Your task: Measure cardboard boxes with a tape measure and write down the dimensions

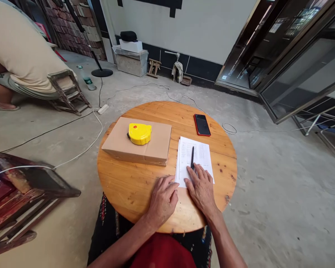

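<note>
On a round wooden table (134,186) lie several sheets of paper (184,163) with rows of handwriting. A black pen (192,153) rests on the sheets, its lower end beside my right hand (201,188), which lies flat with fingers spread on the paper. My left hand (163,201) rests on the wood, fingers loosely bent and apart, their tips by the paper's lower left corner; nothing shows in it. Farther left sits a closed cardboard box (159,141) with a yellow tape measure (140,133) on top. A phone with a red edge (202,124) lies beyond the paper.
A person in a pale shirt (19,48) sits on a small wooden chair (68,91) at the left. White cable (97,130) and a power strip (103,109) lie on the floor. Wooden furniture (25,201) stands at lower left, and a glass door (309,70) at right.
</note>
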